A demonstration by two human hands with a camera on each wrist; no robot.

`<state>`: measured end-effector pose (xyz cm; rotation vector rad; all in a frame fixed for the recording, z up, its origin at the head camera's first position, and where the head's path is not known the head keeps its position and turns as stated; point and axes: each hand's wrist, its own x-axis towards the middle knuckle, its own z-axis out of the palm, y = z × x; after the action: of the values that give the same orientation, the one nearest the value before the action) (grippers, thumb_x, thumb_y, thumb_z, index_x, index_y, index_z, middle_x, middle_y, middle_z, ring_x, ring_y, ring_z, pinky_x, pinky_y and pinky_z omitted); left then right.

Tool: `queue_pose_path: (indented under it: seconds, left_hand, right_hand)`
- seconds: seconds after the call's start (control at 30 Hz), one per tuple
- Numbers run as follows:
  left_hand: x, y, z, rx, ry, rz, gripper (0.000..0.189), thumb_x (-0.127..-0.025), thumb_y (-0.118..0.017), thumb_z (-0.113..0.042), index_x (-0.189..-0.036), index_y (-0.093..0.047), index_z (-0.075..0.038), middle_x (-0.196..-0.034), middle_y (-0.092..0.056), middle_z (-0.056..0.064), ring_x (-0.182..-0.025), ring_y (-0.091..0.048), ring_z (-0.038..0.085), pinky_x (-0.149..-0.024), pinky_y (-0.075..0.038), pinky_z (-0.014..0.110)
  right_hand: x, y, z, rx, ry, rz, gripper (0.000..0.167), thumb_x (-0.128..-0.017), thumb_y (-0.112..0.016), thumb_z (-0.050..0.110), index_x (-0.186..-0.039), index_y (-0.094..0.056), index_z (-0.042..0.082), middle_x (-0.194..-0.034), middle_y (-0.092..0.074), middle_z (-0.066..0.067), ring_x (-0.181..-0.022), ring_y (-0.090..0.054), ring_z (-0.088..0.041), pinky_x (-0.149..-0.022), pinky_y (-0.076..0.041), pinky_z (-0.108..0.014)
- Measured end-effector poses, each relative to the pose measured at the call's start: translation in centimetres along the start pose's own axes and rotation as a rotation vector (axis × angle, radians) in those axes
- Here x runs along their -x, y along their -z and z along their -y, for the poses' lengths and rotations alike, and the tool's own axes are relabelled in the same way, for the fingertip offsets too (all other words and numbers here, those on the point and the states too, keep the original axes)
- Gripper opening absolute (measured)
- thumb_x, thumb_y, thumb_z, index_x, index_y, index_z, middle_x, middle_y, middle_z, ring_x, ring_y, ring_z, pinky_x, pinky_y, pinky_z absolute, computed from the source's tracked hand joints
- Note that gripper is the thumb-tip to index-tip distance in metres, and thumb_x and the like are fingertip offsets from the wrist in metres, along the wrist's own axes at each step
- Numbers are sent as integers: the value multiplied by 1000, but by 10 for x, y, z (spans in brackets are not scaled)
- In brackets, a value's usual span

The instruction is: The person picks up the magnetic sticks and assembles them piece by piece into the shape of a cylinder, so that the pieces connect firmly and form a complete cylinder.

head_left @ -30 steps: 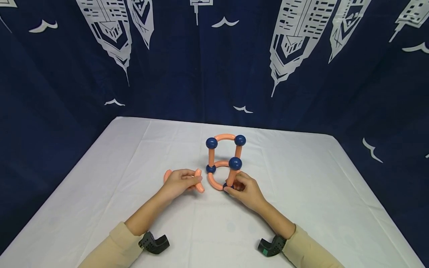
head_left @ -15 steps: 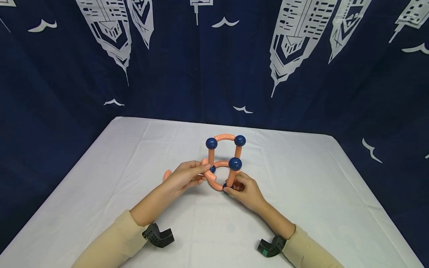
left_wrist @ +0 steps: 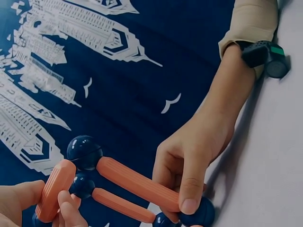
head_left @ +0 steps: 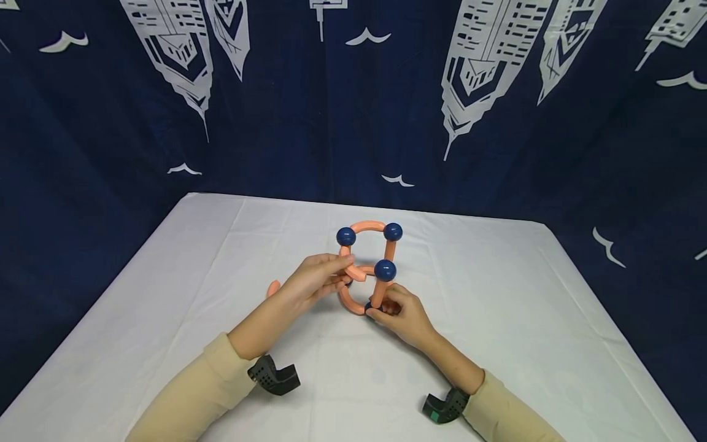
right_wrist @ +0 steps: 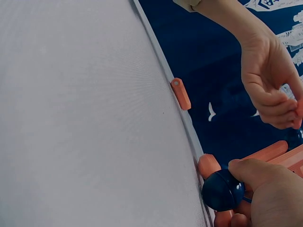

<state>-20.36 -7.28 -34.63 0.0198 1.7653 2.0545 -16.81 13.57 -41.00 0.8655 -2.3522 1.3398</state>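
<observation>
A frame of blue balls and orange rods stands on the table. Its upper front ball (head_left: 385,270) tops an upright rod (left_wrist: 139,183), and a curved rod (head_left: 368,226) spans the two rear upper balls. My left hand (head_left: 312,281) pinches a separate curved orange rod (left_wrist: 56,191) between thumb and fingers, near the frame's left upright and just below the upper left ball (head_left: 346,236). Low at the front, my right hand (head_left: 407,318) grips the lower front ball (right_wrist: 222,190), thumb against it at the foot of the upright. The lower left ball is mostly hidden behind my left hand.
A loose orange rod (head_left: 273,287) lies on the white-covered table (head_left: 497,344) left of the frame, partly behind my left wrist. A navy curtain (head_left: 287,123) with white buildings and birds hangs beyond the table. Each wrist wears a black camera (head_left: 274,376).
My left hand has moved right and away from me, carrying the curved rod from beside the frame up to its left upright. The right hand keeps its grip in place.
</observation>
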Motion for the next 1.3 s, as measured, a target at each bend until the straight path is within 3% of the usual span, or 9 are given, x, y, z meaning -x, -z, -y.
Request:
queue_pose_path:
  seconds: [0.43,0.8,1.03,1.3]
  left_hand:
    - [-4,-8,-4,77,28,-90,25,-94,-67,-25,-90,-71,-1,-78,-64,2,-64,-58,6,-61,-47,14]
    - [-5,-15,-3,100,-9,-60,27,-94,-67,-24,-80,-76,-3,-72,-70,1,-61,-54,4,-57,-45,13]
    - [-5,-19,-5,113,17,-129,23,-91,-70,-21,-76,-66,-4,-65,-64,1,-56,-57,4,-55,-46,12]
    - [-5,-19,-3,100,-5,-128,23,-93,-68,-21,-80,-68,-2,-67,-65,1,-57,-57,4,-55,-46,12]
  right_hand:
    - [0,0,0,4,-2,3,16,-75,-79,-6,-88,-69,-7,-81,-59,-13,-62,-52,-35,-53,-43,-28]
    - [0,0,-1,13,11,-6,16,-75,-80,-6,-86,-69,-5,-78,-58,-19,-61,-51,-34,-53,-43,-29]
    - [0,0,-1,12,13,-7,16,-74,-80,-6,-85,-68,-5,-78,-57,-21,-61,-51,-35,-52,-42,-31]
    - [0,0,0,16,-4,-5,16,-75,-80,-5,-86,-69,-4,-79,-58,-20,-62,-51,-35,-53,-42,-28]
